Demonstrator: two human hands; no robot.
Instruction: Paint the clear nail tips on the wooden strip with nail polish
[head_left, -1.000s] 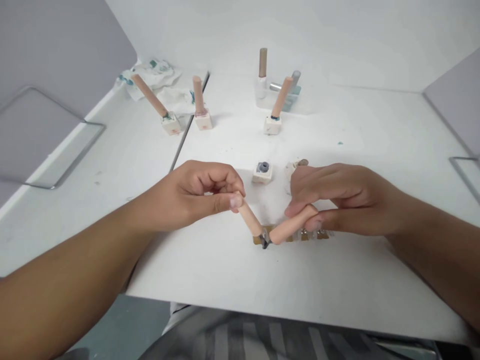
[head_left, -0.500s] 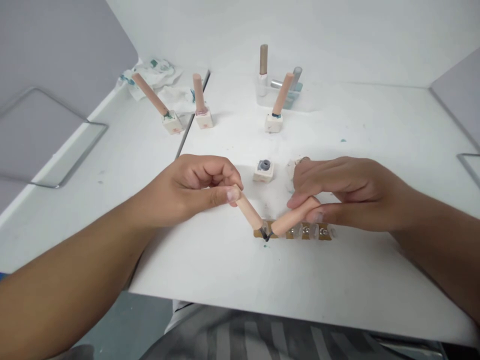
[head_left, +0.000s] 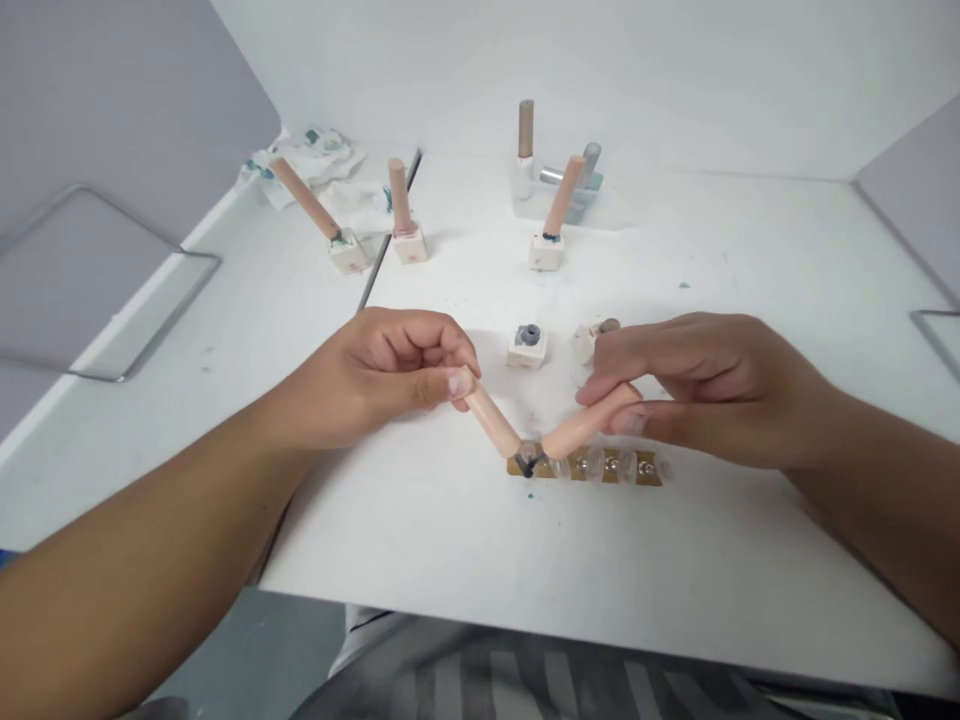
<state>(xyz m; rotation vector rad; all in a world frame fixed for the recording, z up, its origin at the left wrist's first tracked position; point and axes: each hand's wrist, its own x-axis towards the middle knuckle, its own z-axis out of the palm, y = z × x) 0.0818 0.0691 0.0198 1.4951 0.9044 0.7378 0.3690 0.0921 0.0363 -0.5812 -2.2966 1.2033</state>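
I watched the left hand (head_left: 401, 378) pinch one brush (head_left: 491, 412), the right hand (head_left: 694, 385) another brush (head_left: 589, 424), both slanting inward, tips (head_left: 529, 467) meeting.

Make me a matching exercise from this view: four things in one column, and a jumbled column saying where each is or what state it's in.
Column one
1. Bare left hand
2. Golden-brown strip with clear plastic pieces
3. White square bottle
4. Crumpled white tissue with teal stains

Column two
A. Uncapped, grey around its opening
B. At the back left of the white tabletop
C. Pinching a peach cylindrical handle
D. Has dark brush tips over its left end

Pairs: 1-C, 2-D, 3-A, 4-B
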